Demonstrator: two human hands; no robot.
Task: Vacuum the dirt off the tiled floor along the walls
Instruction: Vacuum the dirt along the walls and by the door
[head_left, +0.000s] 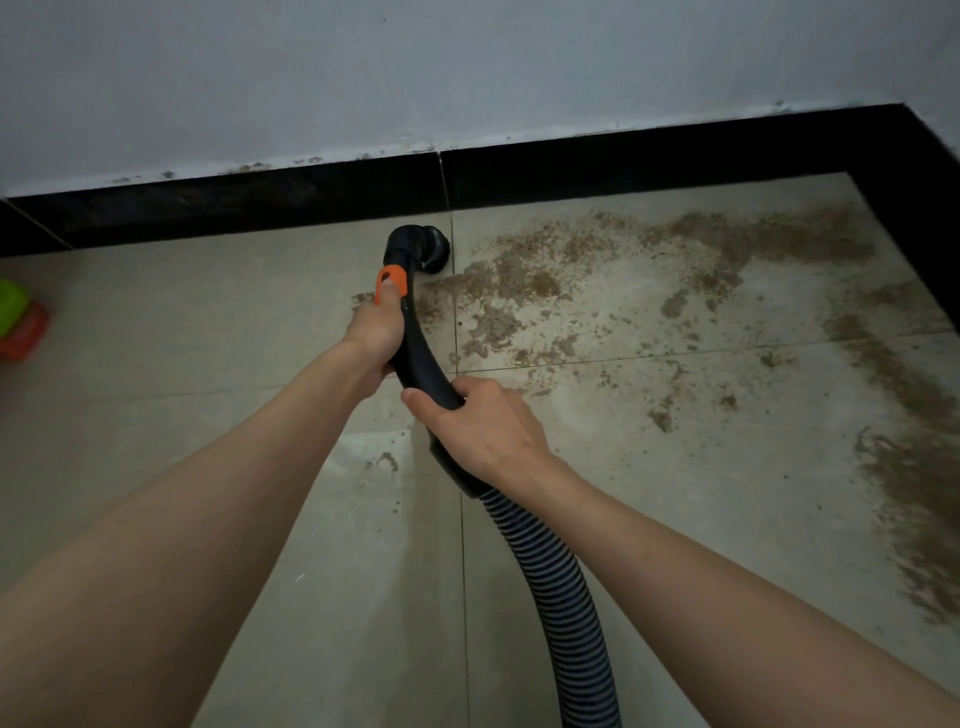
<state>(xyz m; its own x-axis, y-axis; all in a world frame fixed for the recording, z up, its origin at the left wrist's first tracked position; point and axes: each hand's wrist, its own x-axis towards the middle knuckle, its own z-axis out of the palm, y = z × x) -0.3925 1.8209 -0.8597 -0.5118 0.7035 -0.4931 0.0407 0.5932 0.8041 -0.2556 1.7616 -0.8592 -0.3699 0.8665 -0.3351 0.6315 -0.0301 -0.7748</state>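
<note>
Wall: pale grey-white wall (467, 67), scuffed and speckled just above its base.
Skirting: glossy black skirting (234, 208) along the base, turning the corner at right.
Floor: beige tiles (156, 338), thin grout lines, dull sheen.
Left edge: green and orange objects (18, 322), blurred.
Light: dim, soft.

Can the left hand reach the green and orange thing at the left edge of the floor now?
Probably not at once: the left hand grips the vacuum handle, and the green and orange thing lies apart, far to its left. The bare floor between is free.

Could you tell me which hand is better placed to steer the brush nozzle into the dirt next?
Left hand: it grips the wand nearest the brush nozzle; the right hand holds farther back.
</note>
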